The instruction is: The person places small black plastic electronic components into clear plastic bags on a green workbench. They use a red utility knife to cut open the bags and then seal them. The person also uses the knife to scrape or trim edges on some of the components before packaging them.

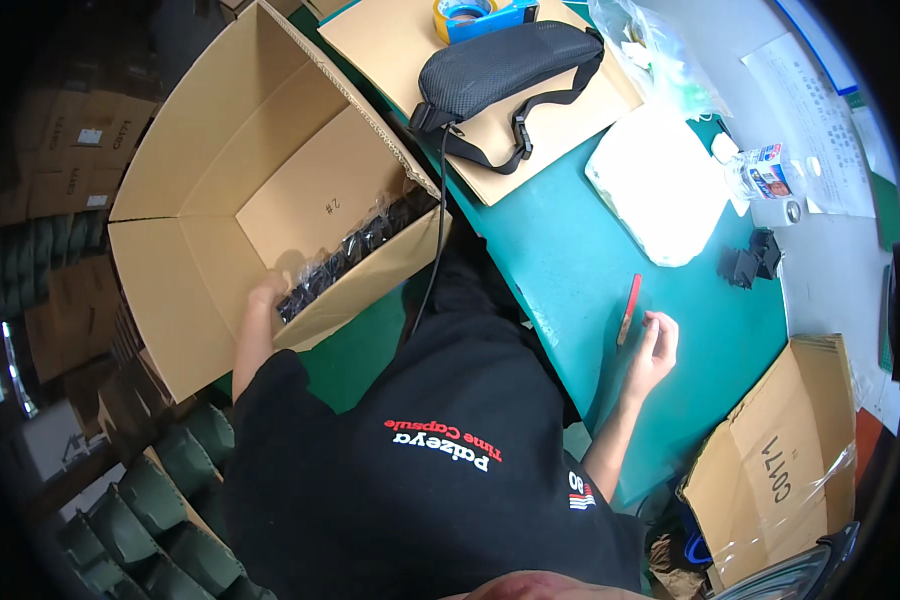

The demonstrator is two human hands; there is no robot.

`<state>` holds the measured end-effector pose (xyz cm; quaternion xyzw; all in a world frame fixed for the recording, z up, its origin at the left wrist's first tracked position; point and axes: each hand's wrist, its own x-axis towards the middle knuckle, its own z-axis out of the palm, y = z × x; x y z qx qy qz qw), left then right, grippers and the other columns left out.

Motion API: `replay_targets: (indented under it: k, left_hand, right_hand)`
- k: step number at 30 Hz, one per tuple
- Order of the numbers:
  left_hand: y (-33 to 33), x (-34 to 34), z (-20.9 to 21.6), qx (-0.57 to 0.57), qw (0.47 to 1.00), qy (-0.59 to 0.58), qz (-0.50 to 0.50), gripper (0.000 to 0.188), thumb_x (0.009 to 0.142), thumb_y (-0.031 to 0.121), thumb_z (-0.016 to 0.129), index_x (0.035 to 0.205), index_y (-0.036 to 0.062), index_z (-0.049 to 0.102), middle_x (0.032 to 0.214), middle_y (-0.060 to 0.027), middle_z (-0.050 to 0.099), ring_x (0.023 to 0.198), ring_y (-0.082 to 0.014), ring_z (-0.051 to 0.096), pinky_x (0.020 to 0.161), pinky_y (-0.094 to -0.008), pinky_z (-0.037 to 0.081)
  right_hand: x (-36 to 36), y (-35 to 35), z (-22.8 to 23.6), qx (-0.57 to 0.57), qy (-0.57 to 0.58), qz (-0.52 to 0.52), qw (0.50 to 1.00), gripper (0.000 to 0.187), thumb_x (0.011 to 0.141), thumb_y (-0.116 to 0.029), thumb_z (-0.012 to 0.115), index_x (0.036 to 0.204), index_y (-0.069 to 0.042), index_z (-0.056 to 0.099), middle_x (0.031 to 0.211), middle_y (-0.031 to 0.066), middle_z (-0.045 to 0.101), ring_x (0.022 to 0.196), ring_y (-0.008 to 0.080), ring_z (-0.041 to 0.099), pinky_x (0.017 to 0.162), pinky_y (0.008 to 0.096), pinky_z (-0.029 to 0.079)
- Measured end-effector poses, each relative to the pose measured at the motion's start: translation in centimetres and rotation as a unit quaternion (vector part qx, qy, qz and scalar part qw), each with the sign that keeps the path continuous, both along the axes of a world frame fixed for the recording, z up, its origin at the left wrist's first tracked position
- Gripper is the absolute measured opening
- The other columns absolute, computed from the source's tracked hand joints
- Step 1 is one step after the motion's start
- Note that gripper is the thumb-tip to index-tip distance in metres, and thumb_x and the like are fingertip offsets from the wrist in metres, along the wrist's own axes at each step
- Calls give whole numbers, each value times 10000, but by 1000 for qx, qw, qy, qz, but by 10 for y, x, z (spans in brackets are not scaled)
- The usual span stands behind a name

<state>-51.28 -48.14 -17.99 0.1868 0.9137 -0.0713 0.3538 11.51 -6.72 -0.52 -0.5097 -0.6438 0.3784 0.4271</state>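
My left hand reaches into a large open cardboard box at the left. It touches the near end of a row of black items in clear plastic, packed along the box's right wall. Its fingers are partly hidden there. Over the green table, my right hand has its fingers curled in, and nothing shows in them. Just left of its fingertips lies a slim red tool, apart from the hand; its kind is too small to tell. A flat cardboard sheet stands inside the box beside the row.
On the green table lie a black waist bag, a blue tape dispenser, a white packet, a plastic bottle and small black parts. Another carton stands right. Dark green trays fill the lower left.
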Motion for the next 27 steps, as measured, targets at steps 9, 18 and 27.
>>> replay_targets:
  k: [9,18,27]
  left_hand:
    - [94,69,33,-34,986,-162,18,856,1032,693,230,1539,27,408,1590,-212,399,1510,-312,325,1227,-411,269]
    - [181,89,10,158,965,-164,-133,740,1070,591,225,1505,38,451,1537,-192,483,1453,-314,414,1189,-381,316]
    - [263,90,-30,291,936,-160,-114,731,1079,574,192,1528,46,424,1569,-222,422,1482,-332,367,1218,-388,273]
  right_hand:
    - [10,-3,0,12,-30,-14,999,122,1019,24,528,1003,37,648,1028,74,612,930,136,576,861,273,488]
    - [15,-6,-7,5,-22,-25,999,129,1029,10,524,1008,35,649,1010,65,614,918,129,573,850,269,488]
    - [20,-16,-15,-12,-12,-54,998,123,1029,5,536,1014,32,654,1014,52,618,916,115,579,846,258,492]
